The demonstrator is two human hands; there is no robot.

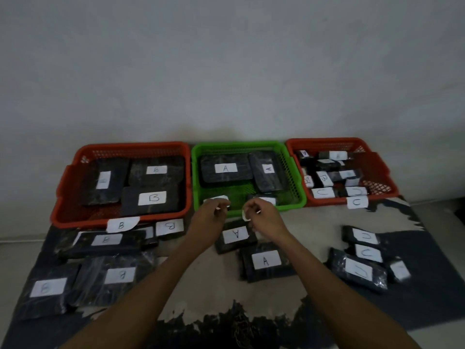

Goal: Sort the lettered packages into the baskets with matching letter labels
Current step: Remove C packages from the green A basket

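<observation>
My left hand (pixel 212 214) and my right hand (pixel 260 216) hover close together at the front rim of the green basket (pixel 293 172), which holds black A packages (pixel 225 168). Each hand's fingers are curled; the left pinches a small white scrap and the right a curled white strip (pixel 245 217). Below the hands lie two loose A packages (pixel 266 260). The left red basket (pixel 63 192) carries a B label (pixel 122 224) and holds B packages (pixel 152 198). The right red basket (pixel 382 172) carries a C label (pixel 356 202) and holds small, mixed packages.
Several loose B packages (pixel 120 274) lie on the dark mat at the left, and several C packages (pixel 358 270) at the right. A pale wall rises right behind the baskets. The mat's worn middle patch (pixel 214 285) lies between my forearms.
</observation>
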